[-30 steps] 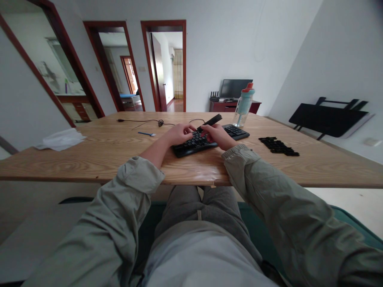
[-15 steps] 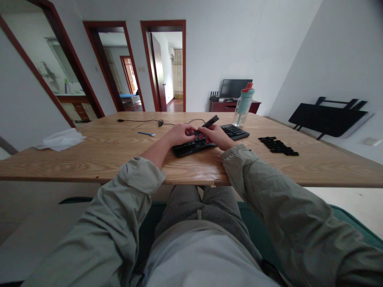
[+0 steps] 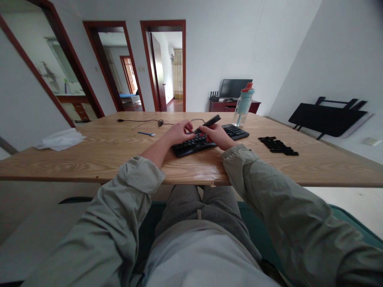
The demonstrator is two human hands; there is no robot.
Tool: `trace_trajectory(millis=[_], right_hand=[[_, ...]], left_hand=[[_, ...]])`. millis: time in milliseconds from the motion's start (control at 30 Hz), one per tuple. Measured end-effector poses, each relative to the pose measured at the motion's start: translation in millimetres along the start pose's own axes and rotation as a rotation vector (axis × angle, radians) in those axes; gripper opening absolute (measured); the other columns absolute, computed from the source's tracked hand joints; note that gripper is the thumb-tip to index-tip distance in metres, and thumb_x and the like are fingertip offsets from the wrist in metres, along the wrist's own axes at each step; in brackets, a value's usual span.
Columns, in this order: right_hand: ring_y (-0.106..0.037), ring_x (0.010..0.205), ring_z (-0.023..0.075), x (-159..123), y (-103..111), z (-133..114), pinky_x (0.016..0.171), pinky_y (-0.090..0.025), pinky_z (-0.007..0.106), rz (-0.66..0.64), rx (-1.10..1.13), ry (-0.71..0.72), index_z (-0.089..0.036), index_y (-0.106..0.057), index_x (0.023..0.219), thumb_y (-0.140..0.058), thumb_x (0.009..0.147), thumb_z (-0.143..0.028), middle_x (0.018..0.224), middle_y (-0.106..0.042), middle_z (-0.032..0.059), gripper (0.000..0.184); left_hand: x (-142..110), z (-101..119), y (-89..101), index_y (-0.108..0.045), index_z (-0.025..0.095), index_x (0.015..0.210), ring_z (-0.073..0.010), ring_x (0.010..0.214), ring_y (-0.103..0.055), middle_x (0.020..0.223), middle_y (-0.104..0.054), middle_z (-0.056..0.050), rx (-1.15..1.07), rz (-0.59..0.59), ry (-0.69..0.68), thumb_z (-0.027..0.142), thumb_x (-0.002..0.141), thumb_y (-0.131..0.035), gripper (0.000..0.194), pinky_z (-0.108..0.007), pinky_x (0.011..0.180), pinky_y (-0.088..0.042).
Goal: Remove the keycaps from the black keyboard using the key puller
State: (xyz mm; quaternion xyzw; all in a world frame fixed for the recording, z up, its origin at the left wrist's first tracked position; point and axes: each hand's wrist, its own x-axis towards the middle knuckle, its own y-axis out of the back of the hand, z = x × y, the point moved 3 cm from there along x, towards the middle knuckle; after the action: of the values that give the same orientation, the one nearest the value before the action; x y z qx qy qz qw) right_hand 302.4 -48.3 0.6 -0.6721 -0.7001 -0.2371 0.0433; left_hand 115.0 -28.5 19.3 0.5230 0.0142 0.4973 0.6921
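Note:
A black keyboard point(image 3: 191, 149) lies aslant on the wooden table, its middle partly covered by my hands. My right hand point(image 3: 220, 136) is closed around a slim black handheld tool point(image 3: 213, 120), whose thick end points up and away to the right. The tool's lower tip is down near the keys, too small to make out. Over the keyboard's left part, my left hand point(image 3: 178, 133) is bent with thumb and forefinger apart near that tip, and I see nothing between them. Loose black keycaps point(image 3: 279, 146) lie grouped on the table to the right.
A clear bottle point(image 3: 241, 109) with a red and teal lid stands behind the keyboard's right end. A blue-handled brush point(image 3: 146, 134) and a black cable point(image 3: 140, 120) lie left of the keyboard. Crumpled white tissue point(image 3: 62, 139) rests at the table's left.
My left hand's fingers have moved slightly apart and away from the tool's tip. The right hand and tool have shifted only slightly; the keyboard stays put.

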Motion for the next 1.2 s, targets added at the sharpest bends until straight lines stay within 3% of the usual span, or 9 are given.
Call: trace_trajectory(millis=[200,333,567,900,1200], right_hand=[[-0.046,0.044,0.0074,-2.7,0.7,-4.5,0.04,-0.034,0.022,0.037,-0.002,-0.014,-0.013,-0.067,0.076,-0.064,0.084,-0.04,0.067,-0.067,0.0038,0.029],[-0.044,0.043,0.0072,-4.2,0.7,-7.2,0.04,-0.033,0.022,0.04,-0.048,-0.019,-0.012,-0.067,0.075,-0.064,0.085,-0.039,0.059,-0.062,0.0013,0.029],[-0.044,0.044,0.0069,-4.4,1.7,-6.3,0.041,-0.034,0.022,0.043,-0.056,-0.022,-0.012,-0.067,0.074,-0.065,0.084,-0.038,0.065,-0.065,0.0028,0.027],[-0.044,0.044,0.0074,-1.2,2.4,-2.4,0.04,-0.032,0.022,0.049,-0.03,-0.055,-0.014,-0.064,0.068,-0.064,0.085,-0.039,0.062,-0.063,0.0031,0.03],[-0.043,0.046,0.0073,-0.5,2.9,0.0,0.041,-0.032,0.022,0.057,-0.063,-0.051,-0.014,-0.065,0.073,-0.066,0.083,-0.04,0.064,-0.062,0.0021,0.028]], left_hand=[[0.8,-1.8,-1.4,-0.073,0.016,0.089,-0.0171,0.073,-0.063,0.081,-0.072,-0.005,0.096,-0.084,-0.04,0.04,0.078,-0.069,0.027,-0.028,0.066,-0.047],[1.4,1.5,-1.4,-0.074,0.015,0.086,-0.0166,0.074,-0.063,0.083,-0.073,-0.006,0.079,-0.098,-0.091,0.038,0.081,-0.065,0.025,-0.027,0.069,-0.047],[1.0,5.0,-0.1,-0.074,0.014,0.085,-0.0166,0.075,-0.063,0.088,-0.072,-0.007,0.065,-0.114,-0.111,0.037,0.081,-0.066,0.024,-0.028,0.07,-0.048],[2.3,0.2,-0.1,-0.076,0.017,0.08,-0.0181,0.09,-0.065,0.108,-0.07,-0.008,0.041,-0.088,-0.102,0.037,0.08,-0.069,0.021,-0.031,0.087,-0.051],[1.2,6.7,0.6,-0.074,0.015,0.076,-0.0181,0.088,-0.065,0.103,-0.072,-0.008,-0.025,-0.102,-0.134,0.036,0.08,-0.068,0.022,-0.031,0.082,-0.05]])
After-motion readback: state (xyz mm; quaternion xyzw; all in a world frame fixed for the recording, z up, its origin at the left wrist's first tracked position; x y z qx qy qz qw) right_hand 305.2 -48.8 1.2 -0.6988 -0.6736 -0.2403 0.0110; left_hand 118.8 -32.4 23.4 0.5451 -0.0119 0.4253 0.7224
